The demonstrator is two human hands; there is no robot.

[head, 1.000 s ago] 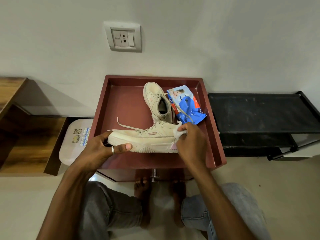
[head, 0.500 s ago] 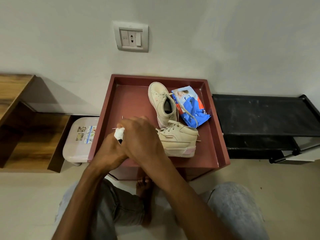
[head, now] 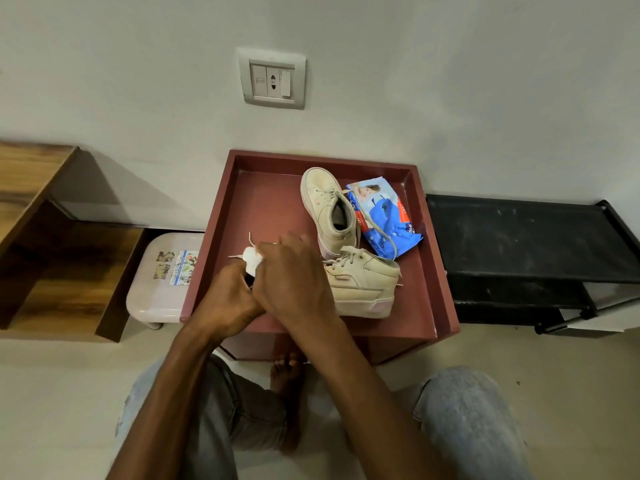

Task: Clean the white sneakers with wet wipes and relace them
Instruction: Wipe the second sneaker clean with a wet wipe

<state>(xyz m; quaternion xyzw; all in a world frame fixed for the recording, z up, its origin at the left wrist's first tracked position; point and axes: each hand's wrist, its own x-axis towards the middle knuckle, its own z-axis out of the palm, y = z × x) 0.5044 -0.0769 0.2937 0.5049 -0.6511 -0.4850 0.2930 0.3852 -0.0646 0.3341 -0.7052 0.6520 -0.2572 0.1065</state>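
The right hand [head: 294,282] is clenching a crumpled wet wipe [head: 252,260] at its fingertips while reaching over the hidden toe of the near sneaker [head: 363,285], whose heel is sticking out just right of the grip. The left hand [head: 227,301] is curling beneath it, but its hold is covered, so I cannot tell what it is grasping. Beyond the grip and to its right, the second sneaker [head: 325,206] is lying beside the wipes pack [head: 384,220] on the red tray [head: 263,202].

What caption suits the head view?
Left hand grips the near sneaker; right hand presses a wet wipe to its toe.
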